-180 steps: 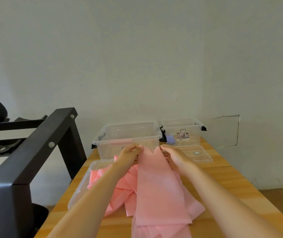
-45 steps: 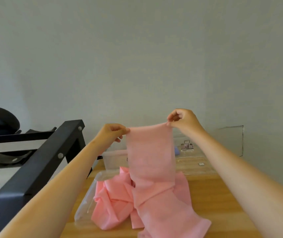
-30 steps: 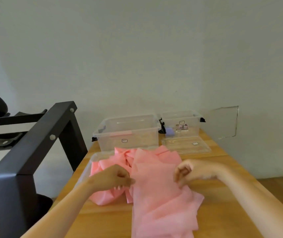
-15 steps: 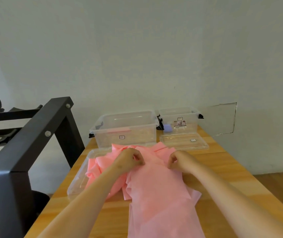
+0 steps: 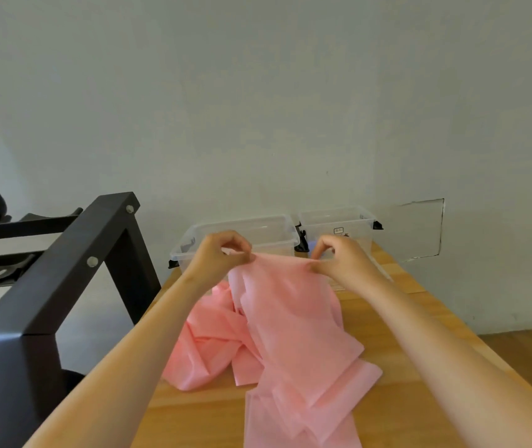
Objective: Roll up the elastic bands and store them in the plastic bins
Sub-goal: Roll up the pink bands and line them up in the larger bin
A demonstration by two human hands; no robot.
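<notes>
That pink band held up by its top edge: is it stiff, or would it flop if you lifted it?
Probably floppy: the pink band sags between the left hand and right hand pinching its top edge, and the rest lies in loose folds on the table. It seems thin and light, since fingertip pinches lift it.

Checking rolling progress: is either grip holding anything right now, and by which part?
The pink elastic band, by its far end: the left-hand grip pinches the left corner, the right-hand grip the right corner.
</notes>
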